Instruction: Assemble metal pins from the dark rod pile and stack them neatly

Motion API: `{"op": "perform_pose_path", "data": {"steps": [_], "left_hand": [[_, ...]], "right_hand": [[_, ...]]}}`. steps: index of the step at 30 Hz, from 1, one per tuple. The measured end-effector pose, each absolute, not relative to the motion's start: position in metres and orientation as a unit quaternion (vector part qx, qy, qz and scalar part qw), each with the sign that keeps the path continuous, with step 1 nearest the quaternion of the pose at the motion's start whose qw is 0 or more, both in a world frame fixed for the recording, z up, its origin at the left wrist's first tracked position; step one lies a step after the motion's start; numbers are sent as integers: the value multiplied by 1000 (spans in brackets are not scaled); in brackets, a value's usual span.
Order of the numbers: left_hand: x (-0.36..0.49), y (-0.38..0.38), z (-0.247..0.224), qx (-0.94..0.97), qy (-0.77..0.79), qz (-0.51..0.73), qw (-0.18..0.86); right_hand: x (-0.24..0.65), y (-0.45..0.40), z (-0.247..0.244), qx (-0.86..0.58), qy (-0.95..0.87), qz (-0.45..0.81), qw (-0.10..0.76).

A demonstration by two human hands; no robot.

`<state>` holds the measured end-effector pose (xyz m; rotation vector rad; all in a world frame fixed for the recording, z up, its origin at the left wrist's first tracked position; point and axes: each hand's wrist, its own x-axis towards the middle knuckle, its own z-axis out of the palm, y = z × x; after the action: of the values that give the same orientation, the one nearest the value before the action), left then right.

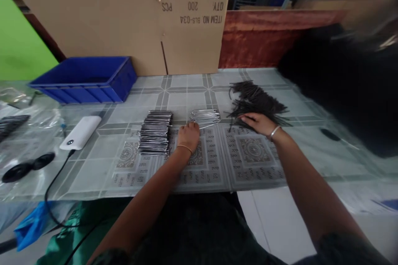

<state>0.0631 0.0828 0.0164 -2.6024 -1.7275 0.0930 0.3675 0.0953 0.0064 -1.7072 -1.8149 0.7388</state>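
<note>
My left hand [189, 136] is closed at the near edge of a small pile of thin silver metal rods [204, 115]. One rod [209, 125] lies slantwise apart from the pile, its left end at my fingertips. To the left of this hand, a long stack of metal rods with dark ends [155, 133] is laid out side by side. My right hand [259, 123] reaches into a loose heap of thin, dark, flexible strips [259, 98], thumb and fingers pinched together on its near edge. How many strips it grips is hidden.
A blue plastic bin [83, 78] stands back left, before a large cardboard box [186, 45]. A white power bank [81, 132] with a black cable lies left, near a black object [27, 166]. At right, a blurred person in black [348, 83] leans over the patterned tablecloth [183, 91].
</note>
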Motion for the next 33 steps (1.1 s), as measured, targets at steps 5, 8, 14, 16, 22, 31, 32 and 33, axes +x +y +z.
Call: {"op": "perform_pose_path", "data": {"steps": [5,8,14,16,22,31,32,33], "left_hand": [[39,62,5,-844,-536,-16,-8],[21,50,-9,-854,-516,-63,-29],[14,47,-18,-859,-495,-114,-59],[15,48,-18,-862,-489,-120,-61],[13,47,-18,-870,-476,-117,-58],[14,48,-19,-876,-466,-114,-51],[14,48,-19,-876,-465,-113,-53],[14,48,-18,-876,-466,-112,-54]], "right_hand": [[335,60,12,-597,-703,232,307],[308,40,-3,-530,-760,237,292],[273,33,-30,-581,-719,188,331],[267,35,-33,-596,-695,187,356],[264,38,-38,-583,-672,211,406],[267,41,-43,-561,-693,204,404],[267,41,-43,-559,-695,205,403],[267,41,-43,-558,-696,207,402]]}}
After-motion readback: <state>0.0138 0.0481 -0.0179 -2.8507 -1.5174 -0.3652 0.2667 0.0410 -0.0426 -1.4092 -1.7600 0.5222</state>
